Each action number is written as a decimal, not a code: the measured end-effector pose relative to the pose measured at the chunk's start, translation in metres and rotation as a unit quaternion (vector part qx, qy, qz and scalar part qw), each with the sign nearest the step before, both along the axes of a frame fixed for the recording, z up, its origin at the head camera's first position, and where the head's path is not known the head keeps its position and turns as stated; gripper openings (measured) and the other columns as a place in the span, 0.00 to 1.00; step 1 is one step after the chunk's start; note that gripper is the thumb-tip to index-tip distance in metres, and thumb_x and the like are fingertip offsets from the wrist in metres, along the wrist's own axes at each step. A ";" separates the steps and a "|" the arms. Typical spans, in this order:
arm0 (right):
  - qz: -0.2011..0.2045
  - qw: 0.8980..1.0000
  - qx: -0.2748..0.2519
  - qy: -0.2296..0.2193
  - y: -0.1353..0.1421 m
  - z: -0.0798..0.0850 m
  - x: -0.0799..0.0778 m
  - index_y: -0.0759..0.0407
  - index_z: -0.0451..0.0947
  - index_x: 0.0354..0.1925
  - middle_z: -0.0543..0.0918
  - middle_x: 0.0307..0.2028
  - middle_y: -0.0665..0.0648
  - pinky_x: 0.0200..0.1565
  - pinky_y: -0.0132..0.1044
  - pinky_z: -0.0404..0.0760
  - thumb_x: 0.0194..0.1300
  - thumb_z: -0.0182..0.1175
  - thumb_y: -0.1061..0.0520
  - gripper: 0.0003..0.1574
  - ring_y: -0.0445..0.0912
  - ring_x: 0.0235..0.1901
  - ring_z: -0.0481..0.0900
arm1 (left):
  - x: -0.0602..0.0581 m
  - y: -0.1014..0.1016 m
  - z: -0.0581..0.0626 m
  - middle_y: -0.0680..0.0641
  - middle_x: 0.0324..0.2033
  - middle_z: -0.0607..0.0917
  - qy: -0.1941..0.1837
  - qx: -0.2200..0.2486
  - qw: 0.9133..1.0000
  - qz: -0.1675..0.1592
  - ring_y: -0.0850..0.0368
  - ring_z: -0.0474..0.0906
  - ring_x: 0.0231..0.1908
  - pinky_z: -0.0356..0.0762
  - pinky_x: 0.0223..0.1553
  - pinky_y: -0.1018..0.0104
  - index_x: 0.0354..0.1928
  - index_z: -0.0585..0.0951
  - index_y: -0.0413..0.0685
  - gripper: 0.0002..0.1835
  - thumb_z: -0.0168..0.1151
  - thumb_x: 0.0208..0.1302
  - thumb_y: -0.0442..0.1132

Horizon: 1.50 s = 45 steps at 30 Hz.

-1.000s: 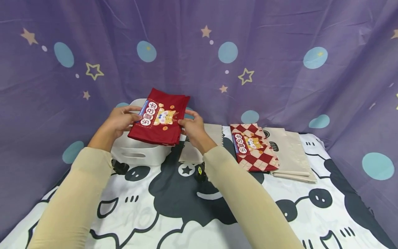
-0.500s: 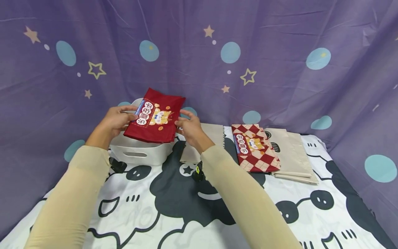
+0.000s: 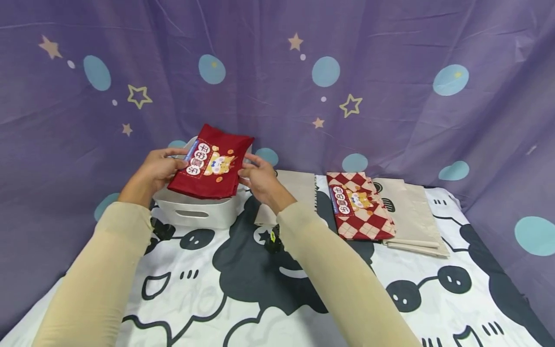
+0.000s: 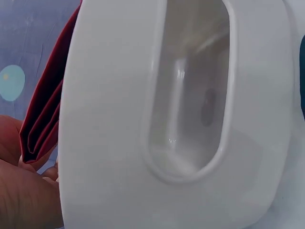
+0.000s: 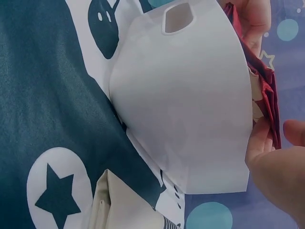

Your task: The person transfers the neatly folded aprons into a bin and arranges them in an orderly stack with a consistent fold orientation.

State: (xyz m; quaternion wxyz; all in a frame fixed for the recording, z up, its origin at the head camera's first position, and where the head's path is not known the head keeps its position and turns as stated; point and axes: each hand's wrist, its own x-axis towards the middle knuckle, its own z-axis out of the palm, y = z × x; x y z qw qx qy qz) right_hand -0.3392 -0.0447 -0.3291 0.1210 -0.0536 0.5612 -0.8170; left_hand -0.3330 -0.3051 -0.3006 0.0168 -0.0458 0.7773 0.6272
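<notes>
I have the folded red cloth [image 3: 210, 166] over the white bin [image 3: 221, 214], the left hand's [image 3: 157, 169] fingers clamped on one edge, the right hand's [image 3: 263, 182] thumb and fingers pinching the other, seemingly lighter. I'd support both edges evenly so the soft layers don't slip, minding the bin's smooth, thin rim.

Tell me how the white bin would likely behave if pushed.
The white bin is probably stiff, since its walls hold their curve. It seems light, its handle slot showing a hollow inside. It may slide or rumple the soft-looking patterned cloth beneath.
</notes>
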 end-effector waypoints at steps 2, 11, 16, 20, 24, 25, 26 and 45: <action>0.005 1.000 0.004 0.000 0.000 0.001 0.000 0.60 0.63 0.75 0.74 0.66 0.63 0.61 0.47 0.78 0.68 0.53 0.76 0.40 0.52 0.61 0.77 | 0.000 0.000 0.000 0.60 0.29 0.82 0.002 0.002 1.000 0.003 0.65 0.80 0.32 0.82 0.34 0.70 0.75 0.63 0.37 0.31 0.55 0.73 0.28; 0.015 1.000 0.018 0.004 0.003 0.006 0.000 0.61 0.62 0.76 0.72 0.69 0.65 0.63 0.46 0.77 0.68 0.54 0.75 0.40 0.53 0.64 0.75 | -0.003 0.001 0.002 0.58 0.31 0.82 0.007 -0.011 1.000 0.009 0.65 0.79 0.31 0.82 0.33 0.70 0.76 0.64 0.37 0.31 0.56 0.73 0.29; -0.007 0.998 0.051 0.023 0.005 0.007 -0.004 0.67 0.61 0.75 0.73 0.67 0.69 0.61 0.45 0.79 0.70 0.53 0.75 0.37 0.57 0.64 0.76 | -0.003 0.001 0.002 0.37 0.52 0.83 0.015 -0.147 0.989 0.023 0.51 0.80 0.46 0.80 0.35 0.71 0.73 0.67 0.35 0.28 0.56 0.74 0.35; -0.025 0.997 0.065 0.027 0.009 0.006 -0.006 0.68 0.64 0.73 0.77 0.63 0.68 0.59 0.44 0.80 0.70 0.54 0.74 0.35 0.58 0.63 0.77 | -0.001 0.003 0.003 0.30 0.65 0.74 0.018 -0.200 0.979 0.019 0.41 0.74 0.56 0.81 0.38 0.72 0.73 0.68 0.35 0.28 0.55 0.76 0.38; -0.028 0.997 0.069 0.024 0.014 0.005 -0.005 0.66 0.66 0.72 0.79 0.60 0.65 0.58 0.44 0.81 0.70 0.54 0.73 0.33 0.55 0.61 0.78 | -0.001 0.005 0.001 0.32 0.63 0.75 0.017 -0.196 0.980 0.017 0.48 0.75 0.49 0.83 0.39 0.71 0.72 0.69 0.36 0.26 0.55 0.77 0.39; -0.026 0.997 0.065 0.024 0.015 0.004 -0.005 0.66 0.66 0.72 0.79 0.60 0.65 0.58 0.44 0.81 0.70 0.55 0.73 0.33 0.55 0.60 0.79 | 0.000 0.006 0.001 0.33 0.63 0.75 0.016 -0.193 0.981 0.017 0.50 0.75 0.48 0.84 0.39 0.70 0.72 0.69 0.36 0.26 0.55 0.77 0.39; -0.024 0.998 0.060 0.025 0.017 0.003 -0.005 0.67 0.66 0.72 0.79 0.60 0.66 0.58 0.44 0.81 0.70 0.54 0.73 0.33 0.55 0.60 0.79 | 0.000 0.006 0.000 0.33 0.63 0.75 0.015 -0.192 0.981 0.018 0.51 0.75 0.47 0.84 0.39 0.70 0.72 0.70 0.36 0.26 0.54 0.77 0.39; -0.030 0.997 0.041 0.060 0.051 -0.004 -0.007 0.67 0.70 0.69 0.80 0.58 0.69 0.60 0.50 0.80 0.71 0.54 0.74 0.30 0.54 0.53 0.80 | 0.000 0.018 -0.007 0.34 0.60 0.74 0.003 -0.174 0.985 0.013 0.46 0.76 0.49 0.85 0.40 0.67 0.70 0.69 0.34 0.26 0.55 0.77 0.40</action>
